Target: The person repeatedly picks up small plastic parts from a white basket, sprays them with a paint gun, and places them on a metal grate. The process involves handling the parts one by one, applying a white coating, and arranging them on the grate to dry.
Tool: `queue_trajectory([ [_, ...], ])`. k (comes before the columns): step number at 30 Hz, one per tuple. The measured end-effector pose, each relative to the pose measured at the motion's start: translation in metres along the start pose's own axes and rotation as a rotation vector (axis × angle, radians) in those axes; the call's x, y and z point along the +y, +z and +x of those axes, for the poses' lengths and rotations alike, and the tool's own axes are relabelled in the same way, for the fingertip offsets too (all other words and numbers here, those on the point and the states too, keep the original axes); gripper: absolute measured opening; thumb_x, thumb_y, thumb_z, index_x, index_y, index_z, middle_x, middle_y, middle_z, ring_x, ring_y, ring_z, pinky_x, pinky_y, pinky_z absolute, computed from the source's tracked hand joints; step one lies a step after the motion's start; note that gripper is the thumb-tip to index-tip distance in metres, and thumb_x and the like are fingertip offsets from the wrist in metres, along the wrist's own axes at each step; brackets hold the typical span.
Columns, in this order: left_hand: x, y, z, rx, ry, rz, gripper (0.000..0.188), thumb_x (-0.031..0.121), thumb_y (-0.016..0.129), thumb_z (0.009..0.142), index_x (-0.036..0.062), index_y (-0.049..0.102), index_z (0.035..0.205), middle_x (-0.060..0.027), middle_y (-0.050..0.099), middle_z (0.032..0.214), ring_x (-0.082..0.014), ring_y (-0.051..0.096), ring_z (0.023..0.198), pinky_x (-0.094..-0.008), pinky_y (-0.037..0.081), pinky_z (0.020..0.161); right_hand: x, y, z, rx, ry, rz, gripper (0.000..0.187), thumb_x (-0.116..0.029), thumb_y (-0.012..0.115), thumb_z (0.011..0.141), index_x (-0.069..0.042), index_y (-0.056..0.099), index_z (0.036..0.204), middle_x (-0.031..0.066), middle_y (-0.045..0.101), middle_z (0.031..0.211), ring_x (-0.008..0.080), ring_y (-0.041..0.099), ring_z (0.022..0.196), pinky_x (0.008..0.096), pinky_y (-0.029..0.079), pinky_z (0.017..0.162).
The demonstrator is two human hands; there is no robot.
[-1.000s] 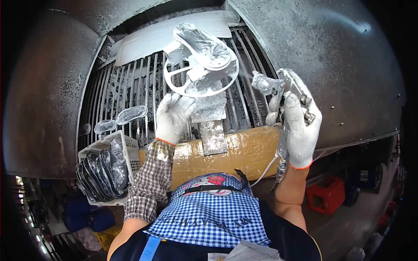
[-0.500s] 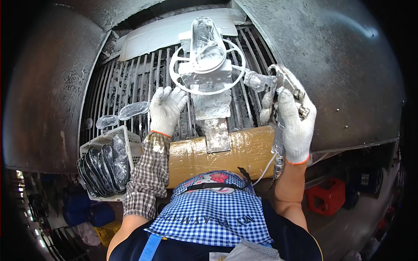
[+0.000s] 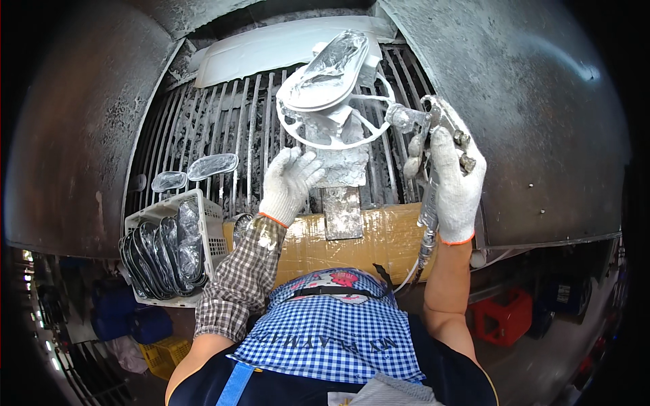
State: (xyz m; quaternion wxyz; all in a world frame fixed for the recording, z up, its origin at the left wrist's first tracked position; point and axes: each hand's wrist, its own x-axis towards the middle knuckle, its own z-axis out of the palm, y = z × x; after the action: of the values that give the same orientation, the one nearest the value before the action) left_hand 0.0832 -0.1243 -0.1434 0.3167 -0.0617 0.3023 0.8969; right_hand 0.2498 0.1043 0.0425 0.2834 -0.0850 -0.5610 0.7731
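My right hand (image 3: pixel 455 172), in a white knit glove, is wrapped round a spray gun (image 3: pixel 428 169). The gun's whitened nozzle end points left at a white spoked wheel (image 3: pixel 335 144). On the wheel's mount sits a long oval piece (image 3: pixel 332 71) with a white rim and a shiny film-like top, tilted toward the upper right. My left hand (image 3: pixel 290 186), also gloved, is open with its fingers apart just below the wheel's lower left rim. It holds nothing; whether its fingertips touch the rim, I cannot tell.
Metal bars form a grate (image 3: pixel 237 128) under the wheel, between dark metal side walls (image 3: pixel 542 149). A white plastic basket (image 3: pixel 215 237) at the left holds several film-wrapped dark pieces. Oval film-covered pieces (image 3: pixel 213 166) lie on the grate. A tape-covered cardboard piece (image 3: pixel 298 247) lines the front.
The wheel and oval piece have turned, so the piece now slants to the upper right instead of standing straight. My left hand has shifted right. The right hand keeps its grip on the spray gun.
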Motion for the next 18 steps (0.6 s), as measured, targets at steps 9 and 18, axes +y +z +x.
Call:
queue_trajectory([
  [9,-0.007,0.013,-0.005,0.001,-0.025,-0.037,0.043,0.040,0.067,0.102,0.0017,0.064,0.121,-0.0252,0.065,0.129,-0.0424,0.065,0.119,-0.0553,0.055,0.105,-0.001,0.014,-0.016,-0.073,-0.028,-0.162,0.048,-0.011,0.064,0.107,0.006,0.053,0.151,0.0087,0.074,0.105,0.0070,0.066,0.081,0.0223,0.055,0.069],
  [18,-0.005,0.017,-0.006,-0.043,-0.001,-0.021,0.055,0.040,0.067,0.103,-0.0021,0.053,0.135,-0.0288,0.057,0.139,-0.0449,0.061,0.127,-0.0575,0.052,0.110,0.014,0.013,-0.008,-0.034,-0.054,-0.057,0.049,-0.010,0.064,0.108,0.006,0.051,0.152,0.0076,0.071,0.105,0.0061,0.063,0.082,0.0228,0.055,0.069],
])
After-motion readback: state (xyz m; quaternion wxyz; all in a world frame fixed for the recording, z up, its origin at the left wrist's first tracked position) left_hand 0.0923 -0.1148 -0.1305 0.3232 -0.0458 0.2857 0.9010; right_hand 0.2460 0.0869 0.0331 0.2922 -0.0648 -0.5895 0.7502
